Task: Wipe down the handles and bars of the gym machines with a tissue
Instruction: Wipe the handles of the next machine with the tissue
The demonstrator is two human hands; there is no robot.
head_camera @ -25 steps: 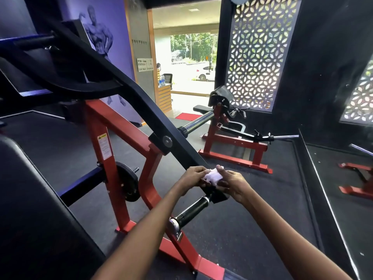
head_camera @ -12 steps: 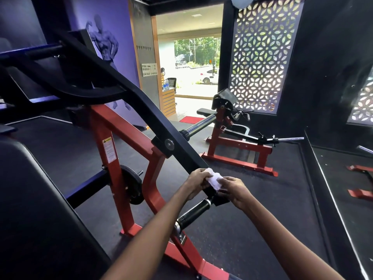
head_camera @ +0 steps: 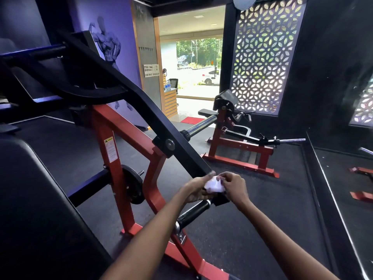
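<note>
Nearest, black seat pad point(head_camera: 30, 199) fills lower left; both forearms reach fwd over it. Hands meet just below lower end of black lever arm point(head_camera: 141, 110): left hand point(head_camera: 194, 188) and right hand point(head_camera: 234, 185) together, fingers of both curled round a crumpled white tissue point(head_camera: 214, 184) held betw. them. Tissue sits just above the black grip handle point(head_camera: 193, 213), near it but not clearly touching; looks like tissue is being bunched or re-folded, not wiping yet (judgement). Red frame point(head_camera: 113, 150) w/ warning sticker and a small weight plate point(head_camera: 132, 184) behind the arms. Further back, chrome sleeve point(head_camera: 199, 124) juts off lever; beyond that a second red machine point(head_camera: 240, 150) on black flooring, then patterned screen point(head_camera: 262, 57) and open doorway. Risks: thin tissue could tear or shed bits on the knurled grip if dragged hard; a small wad may skip the handle's underside; leaning on the lever arm could swing it.
</note>
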